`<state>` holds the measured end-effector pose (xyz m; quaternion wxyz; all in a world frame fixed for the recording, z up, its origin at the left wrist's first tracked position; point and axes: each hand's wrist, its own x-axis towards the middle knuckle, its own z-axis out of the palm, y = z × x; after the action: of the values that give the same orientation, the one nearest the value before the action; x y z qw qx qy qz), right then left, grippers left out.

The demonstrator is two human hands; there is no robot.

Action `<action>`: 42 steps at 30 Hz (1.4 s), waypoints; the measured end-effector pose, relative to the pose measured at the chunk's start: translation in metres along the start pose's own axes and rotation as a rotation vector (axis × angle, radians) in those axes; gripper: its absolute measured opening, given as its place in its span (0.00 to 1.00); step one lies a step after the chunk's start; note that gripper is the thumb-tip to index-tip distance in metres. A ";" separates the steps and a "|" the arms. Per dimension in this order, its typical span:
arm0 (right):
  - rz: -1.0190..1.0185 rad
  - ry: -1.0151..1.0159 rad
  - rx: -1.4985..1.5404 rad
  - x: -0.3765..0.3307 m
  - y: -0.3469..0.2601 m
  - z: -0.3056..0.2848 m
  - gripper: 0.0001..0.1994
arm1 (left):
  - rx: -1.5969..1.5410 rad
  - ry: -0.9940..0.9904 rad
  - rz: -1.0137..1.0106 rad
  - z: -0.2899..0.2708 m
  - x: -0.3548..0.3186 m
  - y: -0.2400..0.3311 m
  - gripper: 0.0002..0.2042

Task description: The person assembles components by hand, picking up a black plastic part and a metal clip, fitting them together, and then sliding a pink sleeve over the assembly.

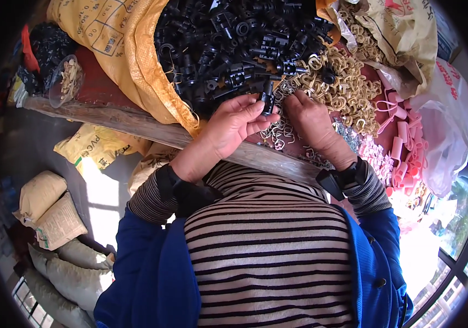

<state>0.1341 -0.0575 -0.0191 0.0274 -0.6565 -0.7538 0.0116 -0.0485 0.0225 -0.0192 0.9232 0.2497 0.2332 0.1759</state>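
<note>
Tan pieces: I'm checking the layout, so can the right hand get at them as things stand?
Likely yes: the right hand is beside the tan pieces, with nothing visible between.

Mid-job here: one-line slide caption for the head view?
Left hand holding a small black part beside an open yellow sack of black pieces; right hand by small silvery clips.

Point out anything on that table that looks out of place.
A black piece sits on the heap of beige rings, beyond the right hand; it looks strayed from the black parts in the orange sack.
</note>
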 end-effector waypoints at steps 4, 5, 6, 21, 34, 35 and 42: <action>0.130 0.164 0.459 0.000 0.007 0.002 0.06 | -0.022 0.040 0.008 -0.002 0.010 -0.001 0.07; 0.138 0.136 0.363 0.004 0.005 0.001 0.05 | -0.022 0.043 0.014 -0.003 0.011 -0.001 0.07; 0.141 0.110 0.266 0.010 0.002 0.000 0.05 | -0.022 0.049 0.025 -0.003 0.012 0.000 0.07; 0.178 0.219 0.937 -0.004 -0.006 -0.022 0.04 | 0.010 0.029 0.050 -0.004 0.021 -0.028 0.07; 0.244 0.006 1.266 -0.003 -0.004 -0.021 0.05 | 0.024 -0.081 0.045 0.006 0.024 -0.026 0.07; 0.273 -0.013 1.302 -0.005 -0.004 -0.020 0.06 | 0.003 -0.101 0.041 0.007 0.023 -0.026 0.07; 0.439 -0.053 1.445 -0.006 -0.011 -0.032 0.06 | -0.057 -0.112 0.057 0.008 0.020 -0.023 0.07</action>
<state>0.1257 -0.0654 0.0133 0.4298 -0.6098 -0.4108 0.5241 -0.0228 0.0099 -0.0321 0.9362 0.2392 0.1690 0.1944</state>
